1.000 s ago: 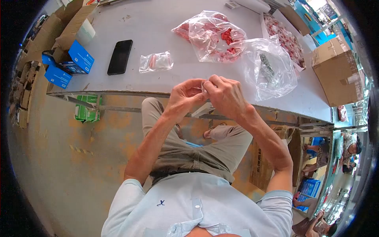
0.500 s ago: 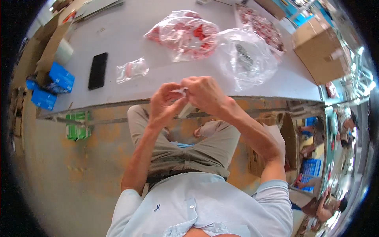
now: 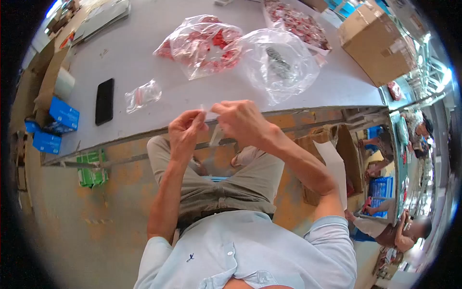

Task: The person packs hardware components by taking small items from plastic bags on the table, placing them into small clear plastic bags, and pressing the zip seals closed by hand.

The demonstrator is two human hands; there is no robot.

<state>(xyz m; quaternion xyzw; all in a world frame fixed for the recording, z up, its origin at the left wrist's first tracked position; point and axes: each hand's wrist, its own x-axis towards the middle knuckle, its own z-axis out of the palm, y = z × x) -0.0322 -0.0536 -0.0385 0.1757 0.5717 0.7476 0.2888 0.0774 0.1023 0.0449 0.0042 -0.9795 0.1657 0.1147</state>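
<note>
My left hand [image 3: 186,133] pinches a small clear piece, which looks like a plastic bag [image 3: 206,110], at the table's front edge. Close by on the right, my right hand [image 3: 241,120] has its fingers closed near the same piece; what they hold is too small to make out. Beyond my hands lie a bag of red pieces [image 3: 204,47] and a clear bag with dark metallic pieces [image 3: 281,65]. A small clear packet [image 3: 143,96] lies to the left, beside a black phone [image 3: 104,101].
The grey table [image 3: 159,120] holds a cardboard box [image 3: 375,43] at right and a tray of red packets [image 3: 298,24] behind. Blue boxes [image 3: 64,114] stand at left. An open carton [image 3: 349,144] is below the table. People [image 3: 394,231] sit at far right.
My hands have moved slightly apart, with a gap now between their fingertips. The view has shifted, so the table objects appear further left.
</note>
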